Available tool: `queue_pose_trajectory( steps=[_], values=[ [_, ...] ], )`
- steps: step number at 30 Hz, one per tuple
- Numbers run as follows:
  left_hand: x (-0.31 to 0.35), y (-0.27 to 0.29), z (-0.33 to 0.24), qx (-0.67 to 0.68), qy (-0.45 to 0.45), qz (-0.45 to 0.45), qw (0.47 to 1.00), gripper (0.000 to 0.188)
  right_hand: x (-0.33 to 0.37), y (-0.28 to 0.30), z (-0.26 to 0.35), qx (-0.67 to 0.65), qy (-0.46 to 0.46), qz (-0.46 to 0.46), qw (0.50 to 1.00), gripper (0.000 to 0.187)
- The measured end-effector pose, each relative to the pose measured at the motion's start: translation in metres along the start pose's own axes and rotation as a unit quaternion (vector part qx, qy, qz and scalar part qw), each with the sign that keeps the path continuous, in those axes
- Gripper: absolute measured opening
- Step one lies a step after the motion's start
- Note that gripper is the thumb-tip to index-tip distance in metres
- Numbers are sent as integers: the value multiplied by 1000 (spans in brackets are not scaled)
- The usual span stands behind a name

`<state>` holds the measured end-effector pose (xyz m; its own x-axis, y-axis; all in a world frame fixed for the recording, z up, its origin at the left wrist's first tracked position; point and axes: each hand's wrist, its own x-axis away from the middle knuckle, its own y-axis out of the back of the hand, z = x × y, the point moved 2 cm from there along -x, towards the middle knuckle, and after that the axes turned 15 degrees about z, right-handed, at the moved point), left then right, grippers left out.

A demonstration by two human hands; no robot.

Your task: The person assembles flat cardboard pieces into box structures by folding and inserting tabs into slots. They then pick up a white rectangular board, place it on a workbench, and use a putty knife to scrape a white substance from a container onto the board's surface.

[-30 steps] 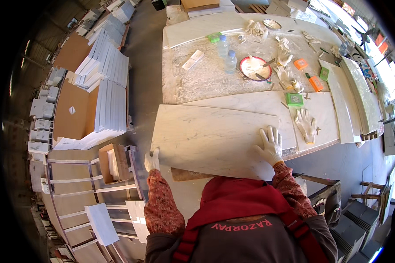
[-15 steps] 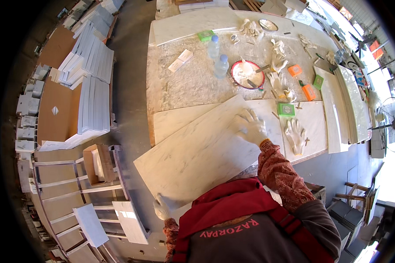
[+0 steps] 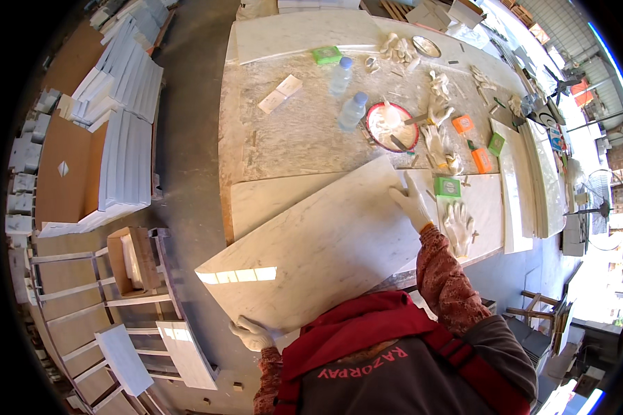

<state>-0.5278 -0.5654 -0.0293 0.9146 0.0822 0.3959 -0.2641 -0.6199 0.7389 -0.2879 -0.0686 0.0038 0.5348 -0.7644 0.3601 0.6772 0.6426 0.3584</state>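
Observation:
A long white marble slab (image 3: 311,242) with grey veins lies slantwise in front of me. Its left end juts past the table edge, and a bright patch of light shows on it there. My left hand (image 3: 251,335), in a white knit glove, grips the slab's near left edge, fingers over the top. The gloved right hand (image 3: 412,206) holds the right end, with thumb on the surface and fingers by the edge. Beneath the slab lies another pale slab (image 3: 256,202). Close to my right hand are a green box (image 3: 448,187) and a loose white glove (image 3: 458,228).
On the dusty worktable (image 3: 284,142) stand a red-rimmed bowl (image 3: 374,133) of white paste, two water bottles (image 3: 352,112) and orange boxes (image 3: 481,160). Stacked slabs (image 3: 541,187) line the right side. A metal rack (image 3: 128,301) and a pallet of white boxes (image 3: 126,166) stand left.
My right hand has moved from the slab's surface to its right end. The left fingers now curl over the near edge. A light reflection has appeared on the slab, whose tilt seems changed.

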Motion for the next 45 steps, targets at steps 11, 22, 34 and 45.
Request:
queue_pose_trajectory(
  steps=[11, 22, 34, 45],
  values=[
    [-2, -14, 35, 194, -29, -50, 979, 75, -17, 13, 4, 52, -107, -40, 992, 54],
    [107, -63, -97, -241, -113, -107, 958, 71, -20, 57, 17, 26, -22, -13, 999, 42],
    [140, -259, -397, -227, -319, 408, 825, 56, -30, 86, 1, 111, 15, 41, 993, 40],
    [134, -276, -382, -164, -378, 362, 836, 42, -186, 116, -53, 122, 83, -136, 980, 37]
  ],
)
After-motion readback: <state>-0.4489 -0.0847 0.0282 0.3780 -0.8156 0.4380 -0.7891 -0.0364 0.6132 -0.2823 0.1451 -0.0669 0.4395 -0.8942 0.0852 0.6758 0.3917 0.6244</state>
